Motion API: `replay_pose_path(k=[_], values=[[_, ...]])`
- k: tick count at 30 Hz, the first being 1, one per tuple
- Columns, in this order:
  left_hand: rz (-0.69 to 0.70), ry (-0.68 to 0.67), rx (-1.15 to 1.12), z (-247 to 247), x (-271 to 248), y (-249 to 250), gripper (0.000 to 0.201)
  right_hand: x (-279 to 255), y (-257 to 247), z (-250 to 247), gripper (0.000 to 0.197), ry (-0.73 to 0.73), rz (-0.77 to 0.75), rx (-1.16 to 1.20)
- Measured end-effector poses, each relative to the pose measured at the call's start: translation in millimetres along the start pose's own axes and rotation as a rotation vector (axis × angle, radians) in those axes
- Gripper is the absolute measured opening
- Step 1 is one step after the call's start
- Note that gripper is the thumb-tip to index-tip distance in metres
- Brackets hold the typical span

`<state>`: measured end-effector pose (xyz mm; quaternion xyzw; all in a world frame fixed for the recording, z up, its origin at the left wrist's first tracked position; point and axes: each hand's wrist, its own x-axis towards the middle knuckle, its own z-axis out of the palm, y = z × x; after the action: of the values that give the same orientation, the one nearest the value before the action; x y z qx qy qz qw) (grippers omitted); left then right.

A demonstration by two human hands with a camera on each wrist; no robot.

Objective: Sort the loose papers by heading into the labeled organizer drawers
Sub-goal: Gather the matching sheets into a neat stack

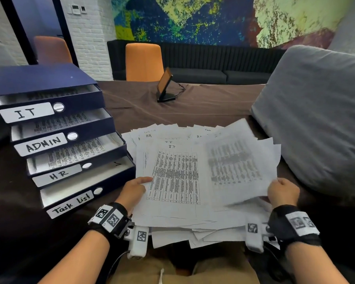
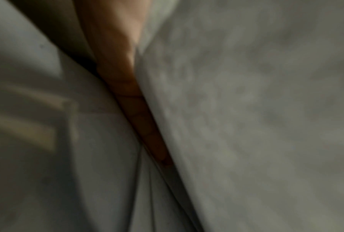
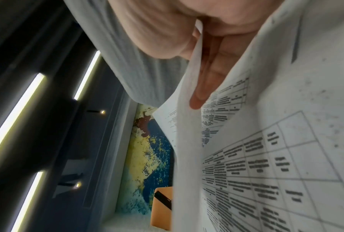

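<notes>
A fanned stack of printed papers (image 1: pixel 193 212) lies over my lap and the brown table. My left hand (image 1: pixel 134 190) pinches the left edge of the top sheet headed "IT" (image 1: pixel 172 173), thumb on top. My right hand (image 1: pixel 283 192) grips the right edge of a blurred sheet (image 1: pixel 238 167) raised off the stack; in the right wrist view its fingers (image 3: pixel 205 78) curl between sheets (image 3: pixel 266 157). The dark blue organizer (image 1: pixel 49 78) stands at the left with open drawers labeled IT (image 1: pixel 26 112), ADMIN (image 1: pixel 42 144), HR (image 1: pixel 57 174) and Task List (image 1: pixel 71 203). The left wrist view is dim, with a finger (image 2: pixel 127 87) between papers.
A grey cushion (image 1: pixel 316 111) sits close on the right, beside the papers. A small tilted screen on a stand (image 1: pixel 165 86) is further back on the brown table (image 1: pixel 193 107). Orange chairs (image 1: pixel 143 60) and a dark sofa stand behind.
</notes>
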<state>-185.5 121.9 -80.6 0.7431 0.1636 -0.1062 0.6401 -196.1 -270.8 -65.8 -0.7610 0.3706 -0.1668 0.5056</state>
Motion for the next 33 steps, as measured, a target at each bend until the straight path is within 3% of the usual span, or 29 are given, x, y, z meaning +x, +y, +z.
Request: replay_pose_path(k=[3,6,9,15,18,22,25,29,31,33], values=[[0.009,0.013,-0.014,3,-1,2,0.05,27,23,-2,0.014,-0.079,0.161,0.189],[0.006,0.025,-0.026,6,-4,4,0.05,27,24,0,0.02,-0.061,0.183,0.278],[0.008,0.037,-0.043,7,-5,5,0.05,9,5,0,0.036,-0.051,0.129,0.359],[0.041,0.045,-0.148,9,0,1,0.019,-60,-21,24,0.014,-0.223,-0.009,0.36],[0.072,0.046,-0.106,10,-3,4,0.032,-96,-26,40,0.006,-0.39,-0.066,0.223],[0.107,0.025,-0.046,9,-6,1,0.064,-125,-26,52,0.014,-0.588,-0.205,0.061],[0.1,0.008,-0.04,6,-3,3,0.06,-125,-27,52,0.028,-0.528,-0.277,0.062],[0.0,0.113,-0.201,4,-2,9,0.048,-99,-29,38,0.025,-0.269,-0.287,0.076],[-0.068,0.113,-0.318,3,-3,11,0.046,-82,-25,28,0.024,-0.212,-0.298,-0.067],[-0.168,0.026,-0.495,-1,1,10,0.043,-67,-17,22,0.046,-0.257,-0.251,-0.287]])
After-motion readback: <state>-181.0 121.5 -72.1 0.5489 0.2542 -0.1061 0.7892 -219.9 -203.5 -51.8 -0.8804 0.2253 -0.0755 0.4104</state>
